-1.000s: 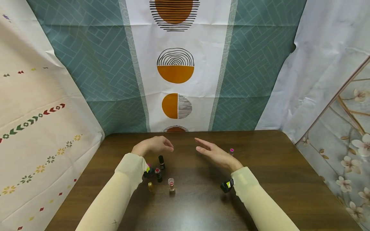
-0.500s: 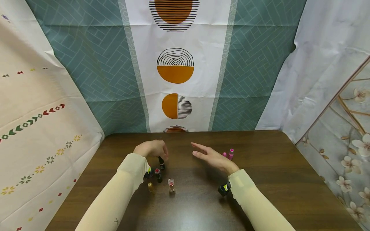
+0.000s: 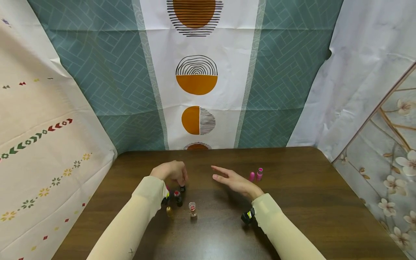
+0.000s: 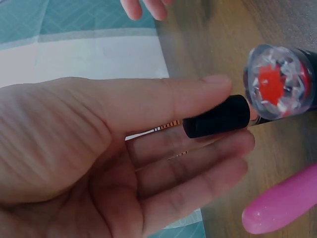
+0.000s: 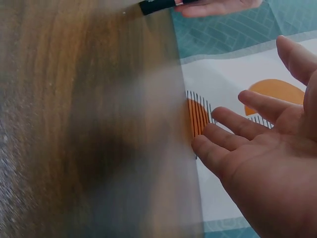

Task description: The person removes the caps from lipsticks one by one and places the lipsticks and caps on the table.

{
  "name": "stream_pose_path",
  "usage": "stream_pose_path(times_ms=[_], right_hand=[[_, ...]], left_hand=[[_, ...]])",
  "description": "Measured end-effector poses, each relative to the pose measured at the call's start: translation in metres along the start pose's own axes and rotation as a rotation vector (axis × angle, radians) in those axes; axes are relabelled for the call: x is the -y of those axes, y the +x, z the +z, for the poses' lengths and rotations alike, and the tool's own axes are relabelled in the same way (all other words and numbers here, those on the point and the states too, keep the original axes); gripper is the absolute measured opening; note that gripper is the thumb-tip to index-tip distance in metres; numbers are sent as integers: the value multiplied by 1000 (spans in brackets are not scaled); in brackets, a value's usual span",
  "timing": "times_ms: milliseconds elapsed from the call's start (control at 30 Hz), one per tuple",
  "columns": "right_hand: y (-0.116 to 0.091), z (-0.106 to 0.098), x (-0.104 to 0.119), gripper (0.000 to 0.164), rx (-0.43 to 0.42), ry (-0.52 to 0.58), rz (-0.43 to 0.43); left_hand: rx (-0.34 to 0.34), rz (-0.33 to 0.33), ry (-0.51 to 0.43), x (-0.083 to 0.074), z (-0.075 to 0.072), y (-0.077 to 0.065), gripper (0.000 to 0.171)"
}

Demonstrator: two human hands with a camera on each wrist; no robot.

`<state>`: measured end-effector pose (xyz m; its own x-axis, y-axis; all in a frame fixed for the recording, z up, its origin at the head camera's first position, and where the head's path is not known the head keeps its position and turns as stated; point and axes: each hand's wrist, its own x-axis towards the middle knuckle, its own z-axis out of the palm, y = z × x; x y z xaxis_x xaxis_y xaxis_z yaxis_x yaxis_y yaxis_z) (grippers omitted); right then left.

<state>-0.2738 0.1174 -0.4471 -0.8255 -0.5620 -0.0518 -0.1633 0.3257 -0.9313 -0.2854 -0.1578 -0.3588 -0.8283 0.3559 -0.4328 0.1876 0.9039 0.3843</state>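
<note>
Black-capped bottle [image 4: 216, 117]: upright on the wooden table [image 3: 308, 202], behind the other small bottles.
Left hand [image 3: 171, 170]: thumb and fingers pinch its cap.
Right hand [image 3: 232, 180]: held above the table, fingers straight, holding nothing.
Neighbours: red-topped bottle [image 3: 177, 197], clear bottle [image 3: 193, 208], pink bottles [image 3: 256, 175].

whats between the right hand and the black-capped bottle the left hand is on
Only bare brown table: in the head view nothing stands between the open right hand and the black-capped bottle under the left hand.

two pink tubes [image 3: 255, 174] stand on the brown table [image 3: 308, 202].
</note>
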Motion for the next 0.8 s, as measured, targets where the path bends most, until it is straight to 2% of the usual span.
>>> stream_pose_path(times_ms=[167,300,667,800], right_hand=[[1,7,-2,62,8,31,5],[3,11,-2,61,10,66,7],[2,20,-1,60,17,58,23],[3,21,0,60,22,52,23]], left_hand=[[-22,-19,17,1,2,0,10],[-43,-31,34,1,1,0,13],[-48,60,12,-1,-5,4,10],[-45,70,-10,-6,-7,5,12]])
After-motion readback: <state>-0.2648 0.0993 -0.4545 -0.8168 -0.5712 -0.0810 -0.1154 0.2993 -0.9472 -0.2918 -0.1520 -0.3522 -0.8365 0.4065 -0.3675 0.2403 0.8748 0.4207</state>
